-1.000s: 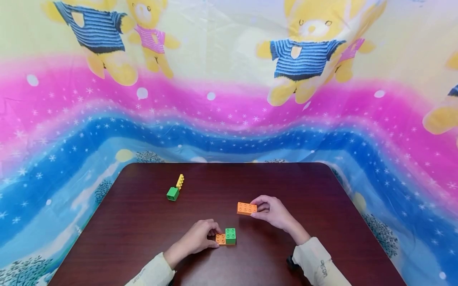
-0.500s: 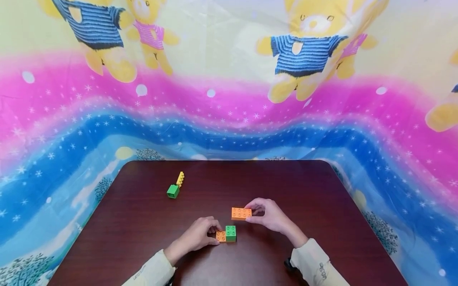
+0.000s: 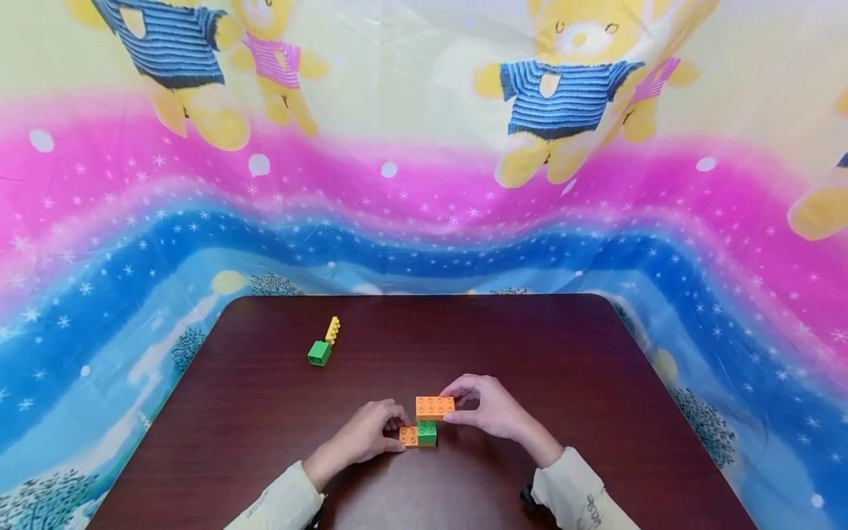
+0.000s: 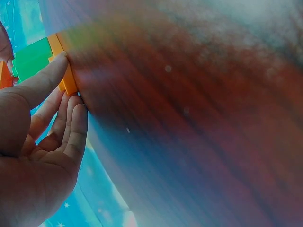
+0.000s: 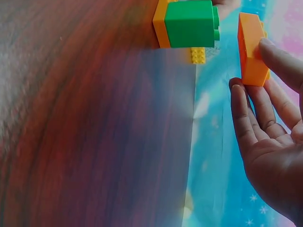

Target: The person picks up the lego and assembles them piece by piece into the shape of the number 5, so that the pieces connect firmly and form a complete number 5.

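Observation:
A flat orange toy brick (image 3: 408, 436) lies on the table with a taller green brick (image 3: 427, 433) on its right part. My left hand (image 3: 371, 433) pinches the flat orange brick's left end between thumb and fingers. Between the thumb and fingers of my right hand (image 3: 493, 411) is a longer orange brick (image 3: 434, 407), studs up, held by its right end. In the right wrist view a gap separates this orange brick (image 5: 253, 49) from the studs of the green brick (image 5: 190, 23). The left wrist view shows the left thumb on the flat orange brick (image 4: 70, 80).
Toward the back left of the dark wooden table (image 3: 530, 338) lie another green brick (image 3: 319, 353) and a narrow yellow studded brick (image 3: 333, 330), close together. A printed cloth with bears (image 3: 424, 184) hangs behind the table's far edge.
My right hand has carried the longer orange brick left and nearer to me, from right of the green brick to above it. The left hand keeps its hold in the same place.

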`<state>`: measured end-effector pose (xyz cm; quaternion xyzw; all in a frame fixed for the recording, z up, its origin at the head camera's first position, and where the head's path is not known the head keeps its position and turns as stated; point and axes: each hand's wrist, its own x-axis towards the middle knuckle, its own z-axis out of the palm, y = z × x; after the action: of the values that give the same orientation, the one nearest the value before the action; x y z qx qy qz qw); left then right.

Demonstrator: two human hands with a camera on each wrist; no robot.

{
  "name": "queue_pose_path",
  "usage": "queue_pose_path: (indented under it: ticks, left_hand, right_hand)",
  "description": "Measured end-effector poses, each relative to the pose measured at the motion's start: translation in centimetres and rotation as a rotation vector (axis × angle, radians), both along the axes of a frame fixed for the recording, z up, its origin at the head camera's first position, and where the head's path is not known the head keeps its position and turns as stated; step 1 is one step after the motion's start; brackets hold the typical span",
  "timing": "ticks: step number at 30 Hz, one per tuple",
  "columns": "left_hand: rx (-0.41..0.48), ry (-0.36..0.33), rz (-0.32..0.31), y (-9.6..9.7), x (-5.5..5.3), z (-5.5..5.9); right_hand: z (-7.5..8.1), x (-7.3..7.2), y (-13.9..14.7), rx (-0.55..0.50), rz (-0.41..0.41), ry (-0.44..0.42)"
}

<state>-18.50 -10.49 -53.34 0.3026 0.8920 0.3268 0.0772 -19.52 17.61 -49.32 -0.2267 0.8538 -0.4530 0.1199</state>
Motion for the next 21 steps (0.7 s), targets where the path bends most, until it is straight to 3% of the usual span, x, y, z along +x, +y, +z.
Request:
queue_pose_path:
  ticks: [7,21]
  left_hand:
    - [-0.002,0.024,0.004,0.1,0.0,-0.2]
    - [-0.062,0.003,0.024,0.2,0.0,0.0]
  right_hand:
    - [-0.5,0.4,-0.7,0.004,0.034,-0.015]
    - [-1.0,0.6,-2.0,0.032,0.058,-0.005]
